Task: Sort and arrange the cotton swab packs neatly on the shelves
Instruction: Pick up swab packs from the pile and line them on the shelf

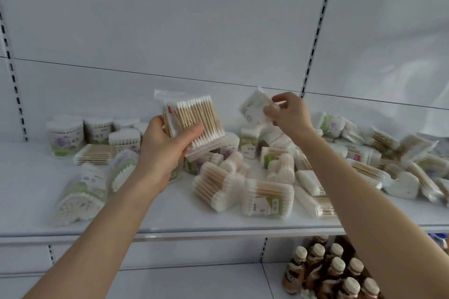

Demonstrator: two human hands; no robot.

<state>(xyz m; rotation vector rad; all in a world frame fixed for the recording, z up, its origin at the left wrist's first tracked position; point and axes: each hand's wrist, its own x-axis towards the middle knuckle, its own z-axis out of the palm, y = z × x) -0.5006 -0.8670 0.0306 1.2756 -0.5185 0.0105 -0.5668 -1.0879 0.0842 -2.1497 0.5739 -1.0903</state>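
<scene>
Two hands: the left hand (pixel 165 150) and the right hand (pixel 289 114) are both raised over the shelf (pixel 29 201), apart from each other.
Left grip: fingers and thumb are curled round a flat zip bag (pixel 196 119) of swabs, which is tilted and held above the middle of the shelf.
Right grip: the fingertips pinch a white pack (pixel 252 109) by its edge, held up close to the back panel (pixel 170 19).
Edges: the front lip of the shelf runs under both forearms. A slotted rail (pixel 318 31) stands upright behind the right hand.
Open room: bare white surface shows along the front edge and at the far left end. The air over the pile is open up the back panel.
Zip bag look: clear plastic with a row of wooden sticks with white tips and a sealed strip at the low end.
Shelf stock: round tubs (pixel 64 137) stand grouped at the left. Loose packs (pixel 267 196) lie jumbled, overlapping, from the middle to the right.
Below: brown bottles (pixel 335 272) with pale caps stand on the lower shelf (pixel 194 281).
</scene>
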